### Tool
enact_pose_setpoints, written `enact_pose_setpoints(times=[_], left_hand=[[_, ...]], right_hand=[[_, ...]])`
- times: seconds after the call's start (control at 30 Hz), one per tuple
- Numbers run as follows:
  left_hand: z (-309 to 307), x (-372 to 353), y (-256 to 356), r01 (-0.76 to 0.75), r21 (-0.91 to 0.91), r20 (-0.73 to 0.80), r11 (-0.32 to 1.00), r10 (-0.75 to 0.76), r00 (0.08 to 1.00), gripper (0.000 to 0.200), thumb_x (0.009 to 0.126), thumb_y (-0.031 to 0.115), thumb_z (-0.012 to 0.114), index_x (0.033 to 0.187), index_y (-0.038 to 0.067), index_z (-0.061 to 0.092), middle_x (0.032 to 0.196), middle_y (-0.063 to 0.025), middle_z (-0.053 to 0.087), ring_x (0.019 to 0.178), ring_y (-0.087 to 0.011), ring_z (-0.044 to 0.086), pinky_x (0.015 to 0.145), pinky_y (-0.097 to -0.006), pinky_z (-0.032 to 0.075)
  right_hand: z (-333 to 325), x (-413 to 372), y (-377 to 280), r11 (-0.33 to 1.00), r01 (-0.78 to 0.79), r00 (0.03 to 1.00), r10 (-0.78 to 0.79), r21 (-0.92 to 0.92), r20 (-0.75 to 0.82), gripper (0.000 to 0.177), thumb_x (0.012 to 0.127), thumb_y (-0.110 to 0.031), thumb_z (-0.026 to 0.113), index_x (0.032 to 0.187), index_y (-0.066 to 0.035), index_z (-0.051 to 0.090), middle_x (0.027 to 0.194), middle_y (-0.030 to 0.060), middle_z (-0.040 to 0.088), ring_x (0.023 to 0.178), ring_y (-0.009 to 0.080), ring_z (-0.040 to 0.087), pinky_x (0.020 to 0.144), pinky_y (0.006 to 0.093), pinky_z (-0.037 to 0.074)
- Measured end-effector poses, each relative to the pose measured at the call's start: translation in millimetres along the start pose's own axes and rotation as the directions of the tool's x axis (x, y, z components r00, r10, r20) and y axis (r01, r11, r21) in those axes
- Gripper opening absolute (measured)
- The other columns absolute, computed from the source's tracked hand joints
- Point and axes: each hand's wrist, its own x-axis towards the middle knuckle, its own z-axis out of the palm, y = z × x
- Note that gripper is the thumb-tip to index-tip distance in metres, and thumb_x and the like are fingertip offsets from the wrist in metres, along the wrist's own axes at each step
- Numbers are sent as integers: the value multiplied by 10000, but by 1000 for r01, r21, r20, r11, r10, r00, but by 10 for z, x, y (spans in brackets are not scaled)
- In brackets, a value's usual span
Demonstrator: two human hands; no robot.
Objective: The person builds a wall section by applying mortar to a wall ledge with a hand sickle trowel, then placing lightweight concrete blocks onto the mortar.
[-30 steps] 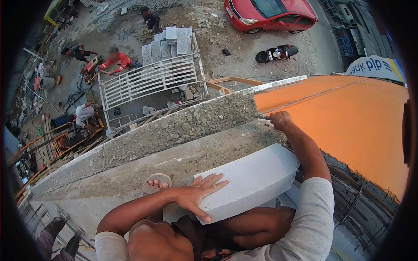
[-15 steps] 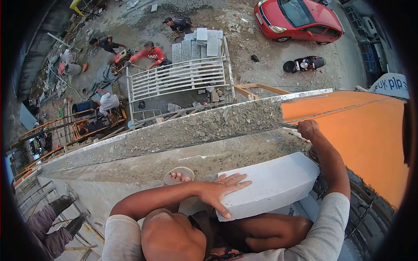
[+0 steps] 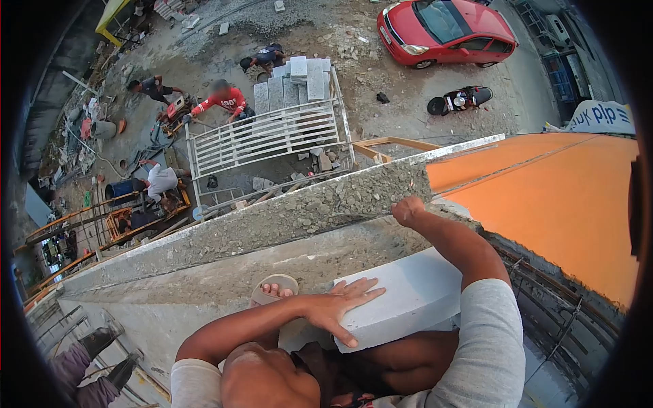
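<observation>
A pale grey lightweight concrete block lies in front of my bent legs, near the rough ledge. My left hand rests on its left end, fingers spread over the top and thumb over the near edge. Beyond the block, my right hand is closed on a trowel, whose handle is hidden in the fist. The thin blade shows nearly edge-on, pointing left. It is low over the ledge covered with crumbly grey mortar; whether it touches cannot be made out. My right forearm hides part of the block's far end.
Orange panelling and exposed rebar stand on the right. My sandalled foot is beside the ledge. Another person's boots show at lower left. Far below are several workers, a white-railed cart of blocks, a red car and a motorcycle.
My right hand has moved left along the ledge with the trowel, away from the orange panelling. My left hand stays on the block. The whole view has shifted slightly.
</observation>
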Motion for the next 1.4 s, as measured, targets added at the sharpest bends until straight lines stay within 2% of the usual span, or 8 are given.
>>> enact_pose_setpoints(times=[0.2, 0.27, 0.43, 0.6, 0.73, 0.9, 1.17, 1.4], left_hand=[[-7, -4, 39, 15, -17, 19, 1000, -15, 1000, 1341, 644, 710, 747, 1585, 171, -42, 1602, -285, -81, 1483, -447, -123, 1134, -641, -54], [-8, 3, 27, 11, -4, 19, 1000, -11, 1000, 1346, 644, 711, 747, 1585, 174, -51, 1602, -283, -86, 1482, -446, -130, 1134, -639, -55], [-12, 18, 16, -4, 8, 31, 1000, 3, 999, 1351, 644, 709, 748, 1584, 176, -63, 1600, -284, -97, 1481, -448, -134, 1132, -638, -60], [-18, 18, 23, 10, 21, 30, 1000, -11, 999, 1348, 646, 705, 746, 1583, 175, -66, 1600, -285, -100, 1480, -452, -132, 1131, -641, -57], [-15, 18, 8, 10, 14, 14, 1000, -10, 1000, 1342, 649, 709, 739, 1584, 173, -61, 1601, -280, -105, 1478, -458, -132, 1130, -643, -51], [-12, 6, 20, 23, -3, 31, 1000, -23, 999, 1336, 644, 707, 742, 1587, 183, -46, 1609, -255, -113, 1478, -454, -139, 1127, -648, -51], [-8, 2, 21, 18, 7, 22, 1000, -18, 1000, 1340, 644, 718, 737, 1585, 174, -48, 1606, -266, -103, 1484, -439, -127, 1143, -622, -49], [-19, 13, 20, 3, -3, 26, 1000, -3, 1000, 1345, 648, 712, 745, 1584, 169, -53, 1602, -281, -96, 1482, -447, -127, 1137, -634, -49]], right_hand=[[178, -113, 591, 973, -221, 969, 226, 59, -95, 235, 938, -183, 486, 969, -70, 689, 939, 146, 731, 895, 318, 714, 733, 438, 563], [225, -173, 807, 903, -414, 886, 428, 110, -178, 267, 948, -185, 490, 915, -104, 742, 937, 115, 742, 890, 284, 722, 719, 407, 577], [139, -325, 1134, 965, -263, 955, 260, -1, -140, 266, 948, -219, 501, 861, -123, 733, 871, 116, 738, 852, 273, 725, 719, 418, 565], [32, -263, 517, 992, -83, 995, 88, 97, -44, 277, 929, -343, 580, 962, -94, 696, 972, 139, 731, 937, 312, 706, 799, 435, 549], [62, -73, 200, 997, 23, 999, -25, 69, 22, 349, 989, -293, 463, 979, -53, 716, 993, 156, 729, 963, 337, 700, 821, 454, 547], [397, 55, 93, 982, -88, 996, 91, 170, -9, 460, 1022, -262, 323, 939, -59, 727, 979, 165, 727, 944, 349, 700, 841, 461, 541], [544, -218, 741, 960, -267, 964, 267, 80, 9, 424, 1007, -239, 361, 910, -50, 728, 941, 158, 730, 910, 328, 707, 789, 445, 558], [581, -317, 1279, 902, -427, 891, 432, 61, -139, 312, 972, -201, 458, 904, -68, 732, 912, 149, 733, 893, 304, 711, 755, 421, 560]])
